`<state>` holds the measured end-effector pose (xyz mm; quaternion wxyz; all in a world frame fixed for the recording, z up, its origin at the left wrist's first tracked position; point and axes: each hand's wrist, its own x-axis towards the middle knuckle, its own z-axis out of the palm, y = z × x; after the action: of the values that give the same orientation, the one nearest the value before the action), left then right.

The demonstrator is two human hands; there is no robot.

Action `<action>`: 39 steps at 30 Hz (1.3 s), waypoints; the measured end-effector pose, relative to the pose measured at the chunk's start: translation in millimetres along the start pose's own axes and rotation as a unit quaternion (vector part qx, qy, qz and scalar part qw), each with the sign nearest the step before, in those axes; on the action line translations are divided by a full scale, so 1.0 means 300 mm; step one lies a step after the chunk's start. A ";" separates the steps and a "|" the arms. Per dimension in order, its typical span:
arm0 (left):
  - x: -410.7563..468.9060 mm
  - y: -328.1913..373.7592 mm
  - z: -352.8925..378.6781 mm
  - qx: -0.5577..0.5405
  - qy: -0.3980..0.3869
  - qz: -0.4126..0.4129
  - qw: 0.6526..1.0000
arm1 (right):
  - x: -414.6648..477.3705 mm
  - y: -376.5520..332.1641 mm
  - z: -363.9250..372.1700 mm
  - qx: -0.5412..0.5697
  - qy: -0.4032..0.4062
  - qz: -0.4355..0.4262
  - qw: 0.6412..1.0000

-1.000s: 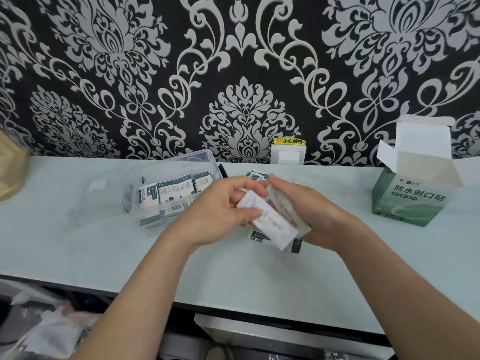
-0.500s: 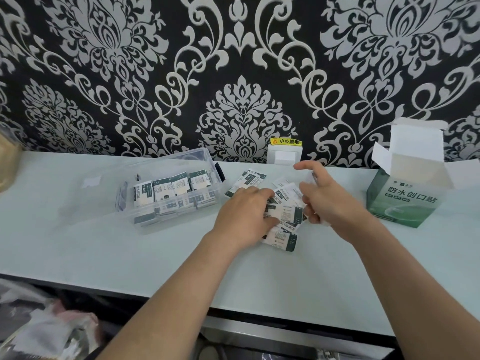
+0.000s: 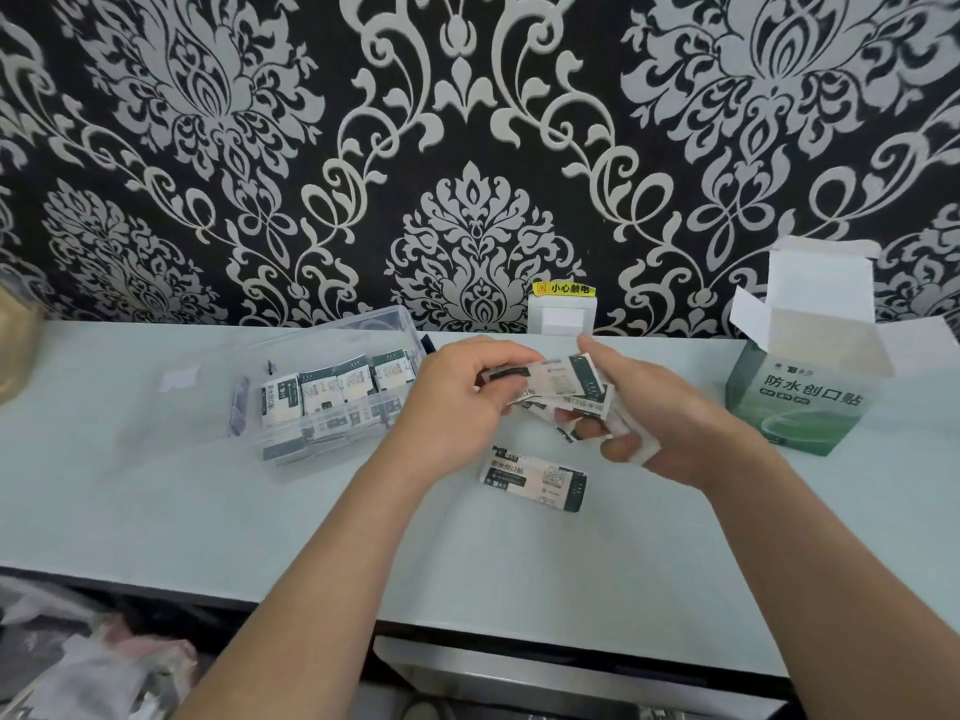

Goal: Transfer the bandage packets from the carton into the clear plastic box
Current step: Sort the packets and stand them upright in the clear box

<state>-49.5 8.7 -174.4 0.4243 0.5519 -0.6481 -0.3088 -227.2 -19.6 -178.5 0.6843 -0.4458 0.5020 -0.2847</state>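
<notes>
Both hands were raised just above the pale, smooth table [image 3: 218,511], near its middle, sharing a fanned bundle of small white and dark-green paper bandage packets [image 3: 563,381]. The left hand [image 3: 457,407] had its fingers curled and pinched the left end of the top packet between thumb and fingertips. The right hand [image 3: 675,428] held the right end of the bundle, with the thumb laid over the top and the fingers curled beneath; white edges of more packets showed between those fingers. How many packets the bundle held could not be told.

One loose packet [image 3: 535,478] of the same kind lay flat on the table just on the near side of the hands, touching neither. Left of the left hand stood the clear plastic box [image 3: 358,328], rectangular and open-topped. Inside it a row of packets [image 3: 337,387] stood on edge, and more lay beneath, seen through its near wall. Well to the right, apart from the right hand, stood the green and white cardboard carton [image 3: 802,407] with its top flaps open; what it held could not be seen.

At the far edge of the table, a white wall socket [image 3: 562,318] with a yellow label sat against black wallpaper [image 3: 478,148] patterned in silver-grey damask. A small white scrap [image 3: 179,379] lay on the table left of the box.
</notes>
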 end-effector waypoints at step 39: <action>-0.052 0.048 -0.044 0.147 0.097 0.000 0.984 | 0.026 -0.016 0.216 0.222 -0.150 0.005 0.963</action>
<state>-43.9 27.7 -159.2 0.3995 0.6357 -0.6420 -0.1551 -163.5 -7.2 -171.1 0.8351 -0.3179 0.3199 -0.3149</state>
